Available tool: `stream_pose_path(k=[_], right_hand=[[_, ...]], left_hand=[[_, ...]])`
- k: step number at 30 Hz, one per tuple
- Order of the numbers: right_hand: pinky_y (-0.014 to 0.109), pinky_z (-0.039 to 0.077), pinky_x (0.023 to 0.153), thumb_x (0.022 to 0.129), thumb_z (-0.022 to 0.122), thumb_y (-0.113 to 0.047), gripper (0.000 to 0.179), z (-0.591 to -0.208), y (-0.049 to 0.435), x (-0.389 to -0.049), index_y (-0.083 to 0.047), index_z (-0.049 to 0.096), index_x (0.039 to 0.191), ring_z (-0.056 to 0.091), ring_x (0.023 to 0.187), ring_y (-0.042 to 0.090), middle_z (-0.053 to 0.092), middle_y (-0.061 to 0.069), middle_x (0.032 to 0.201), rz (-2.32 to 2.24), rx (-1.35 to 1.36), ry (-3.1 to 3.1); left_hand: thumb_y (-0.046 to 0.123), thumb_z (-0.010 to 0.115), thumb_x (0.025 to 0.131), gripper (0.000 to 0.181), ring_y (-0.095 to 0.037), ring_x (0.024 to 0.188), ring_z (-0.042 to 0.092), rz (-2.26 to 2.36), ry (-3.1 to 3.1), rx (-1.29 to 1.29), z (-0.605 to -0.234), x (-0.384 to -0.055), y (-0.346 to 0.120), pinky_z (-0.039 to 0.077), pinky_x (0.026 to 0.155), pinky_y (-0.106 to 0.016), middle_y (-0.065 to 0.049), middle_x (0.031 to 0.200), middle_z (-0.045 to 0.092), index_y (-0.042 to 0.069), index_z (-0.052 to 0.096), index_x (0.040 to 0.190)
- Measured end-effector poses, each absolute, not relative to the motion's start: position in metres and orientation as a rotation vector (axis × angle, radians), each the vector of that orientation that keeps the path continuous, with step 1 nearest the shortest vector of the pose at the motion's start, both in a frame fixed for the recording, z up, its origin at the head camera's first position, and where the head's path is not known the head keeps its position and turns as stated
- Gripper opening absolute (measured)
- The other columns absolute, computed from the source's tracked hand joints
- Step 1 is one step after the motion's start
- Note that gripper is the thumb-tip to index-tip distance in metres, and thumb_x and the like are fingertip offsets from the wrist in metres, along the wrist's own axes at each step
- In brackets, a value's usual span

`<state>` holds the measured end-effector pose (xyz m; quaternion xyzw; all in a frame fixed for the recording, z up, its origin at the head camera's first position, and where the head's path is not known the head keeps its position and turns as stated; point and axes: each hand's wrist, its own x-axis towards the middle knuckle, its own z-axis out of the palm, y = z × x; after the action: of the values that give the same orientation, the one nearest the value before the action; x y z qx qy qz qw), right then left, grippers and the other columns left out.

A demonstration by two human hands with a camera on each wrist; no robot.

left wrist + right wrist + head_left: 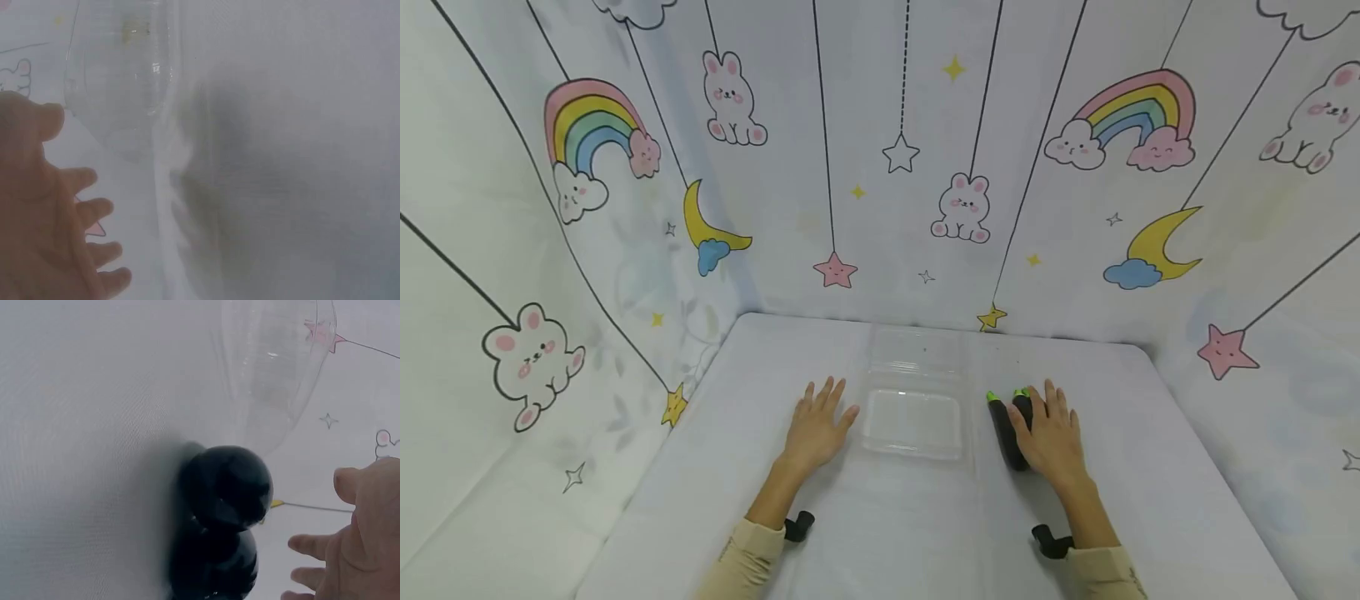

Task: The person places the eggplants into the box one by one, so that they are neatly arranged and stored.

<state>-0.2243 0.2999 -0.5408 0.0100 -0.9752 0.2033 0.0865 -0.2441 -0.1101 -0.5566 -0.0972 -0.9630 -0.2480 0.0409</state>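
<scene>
beige sleeves (pixel 741 562) are seen nearest the camera, and beyond the cuffs both hands are held with fingers extended. nothing is gripped by the left hand (pixel 815 429), which is placed just beside a clear, rectangular, thin plastic container (pixel 913 423). nothing is gripped by the right hand (pixel 1054 437) either; its fingers are spread wide over two long, glossy, near-black eggplants with bright green stem ends, and whether they are touched cannot be told from the head view, though a gap is suggested by the right wrist view. the left eggplant (pixel 1006 433) and the right eggplant (pixel 1022 406), partly hidden by the hand, are laid side by side on the white cloth-covered table (pixel 887 533), to the right of the container.

firm, fairly light bodies with slick skin are to be expected; they would best be grasped round the middle, as rolling is likely. the container is judged light and easily flexed, better taken by its rim. no brand or label can be made out; small dark marks on the cuffs cannot be read.
</scene>
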Motion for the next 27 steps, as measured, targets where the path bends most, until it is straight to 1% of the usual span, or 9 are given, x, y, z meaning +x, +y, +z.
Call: stream_pose_path(k=[4, 7, 9, 12, 15, 17, 22, 25, 27], right_hand=[[0.077, 0.011, 0.115, 0.111, 0.035, -0.054, 0.077, -0.540, 0.306, -0.222, 0.006, 0.027, 0.160, 0.005, 0.153, 0.057, 0.008, 0.035, 0.167, 0.631, -0.017, -2.899], [0.078, 0.011, 0.114, 0.111, 0.033, -0.055, 0.078, -0.539, 0.309, -0.220, 0.005, 0.027, 0.160, 0.007, 0.152, 0.058, 0.009, 0.035, 0.167, 0.647, -0.054, -2.895], [0.079, 0.012, 0.113, 0.111, 0.031, -0.056, 0.079, -0.539, 0.311, -0.220, 0.005, 0.027, 0.160, 0.008, 0.151, 0.059, 0.010, 0.036, 0.167, 0.653, -0.070, -2.899], [0.079, 0.012, 0.113, 0.111, 0.028, -0.057, 0.079, -0.542, 0.313, -0.220, 0.005, 0.027, 0.160, 0.009, 0.151, 0.059, 0.010, 0.036, 0.166, 0.666, -0.104, -2.908], [0.079, 0.013, 0.113, 0.111, 0.029, -0.055, 0.077, -0.544, 0.316, -0.220, 0.006, 0.029, 0.159, 0.010, 0.150, 0.060, 0.012, 0.038, 0.165, 0.668, -0.135, -2.899], [0.079, 0.014, 0.113, 0.112, 0.029, -0.054, 0.077, -0.546, 0.318, -0.221, 0.007, 0.031, 0.158, 0.011, 0.150, 0.061, 0.013, 0.040, 0.164, 0.664, -0.151, -2.886], [0.077, 0.015, 0.114, 0.112, 0.027, -0.054, 0.076, -0.546, 0.320, -0.222, 0.008, 0.032, 0.157, 0.013, 0.150, 0.061, 0.016, 0.041, 0.162, 0.669, -0.191, -2.862], [0.073, 0.016, 0.117, 0.112, 0.027, -0.050, 0.075, -0.547, 0.320, -0.221, 0.010, 0.032, 0.156, 0.013, 0.149, 0.060, 0.017, 0.042, 0.161, 0.692, -0.213, -2.852], [0.071, 0.016, 0.118, 0.113, 0.028, -0.047, 0.072, -0.548, 0.320, -0.220, 0.012, 0.033, 0.154, 0.015, 0.149, 0.061, 0.020, 0.044, 0.159, 0.711, -0.226, -2.834]], left_hand=[[0.058, 0.033, 0.110, 0.073, -0.051, 0.155, 0.013, -0.802, -2.942, -0.300, -0.557, -0.242, -0.107, 0.015, 0.123, -0.065, -0.019, 0.169, 0.027, 0.010, 0.031, 0.164], [0.057, 0.037, 0.110, 0.072, -0.052, 0.154, 0.015, -0.862, -2.930, -0.304, -0.553, -0.239, -0.106, 0.016, 0.123, -0.064, -0.020, 0.167, 0.030, 0.008, 0.033, 0.163], [0.055, 0.039, 0.110, 0.072, -0.052, 0.154, 0.017, -0.867, -2.927, -0.304, -0.553, -0.238, -0.106, 0.016, 0.123, -0.063, -0.019, 0.167, 0.031, 0.007, 0.034, 0.163], [0.055, 0.038, 0.110, 0.072, -0.050, 0.154, 0.018, -0.854, -2.930, -0.311, -0.557, -0.239, -0.106, 0.016, 0.124, -0.061, -0.018, 0.167, 0.031, 0.007, 0.032, 0.163], [0.055, 0.036, 0.110, 0.072, -0.048, 0.155, 0.018, -0.878, -2.928, -0.316, -0.561, -0.241, -0.105, 0.016, 0.125, -0.059, -0.015, 0.168, 0.030, 0.007, 0.030, 0.164], [0.053, 0.038, 0.110, 0.072, -0.049, 0.155, 0.019, -0.936, -2.910, -0.321, -0.562, -0.243, -0.103, 0.016, 0.124, -0.059, -0.017, 0.168, 0.030, 0.005, 0.031, 0.163], [0.052, 0.039, 0.111, 0.072, -0.047, 0.155, 0.018, -1.056, -2.899, -0.304, -0.562, -0.246, -0.096, 0.016, 0.125, -0.058, -0.017, 0.169, 0.027, 0.004, 0.028, 0.164], [0.044, 0.040, 0.112, 0.067, -0.048, 0.153, 0.023, -1.110, -2.877, -0.280, -0.560, -0.244, -0.092, 0.020, 0.122, -0.062, -0.021, 0.168, 0.028, 0.002, 0.029, 0.163], [0.038, 0.041, 0.112, 0.063, -0.049, 0.149, 0.030, -1.137, -2.854, -0.271, -0.559, -0.242, -0.091, 0.026, 0.119, -0.065, -0.024, 0.165, 0.032, -0.001, 0.032, 0.161]])
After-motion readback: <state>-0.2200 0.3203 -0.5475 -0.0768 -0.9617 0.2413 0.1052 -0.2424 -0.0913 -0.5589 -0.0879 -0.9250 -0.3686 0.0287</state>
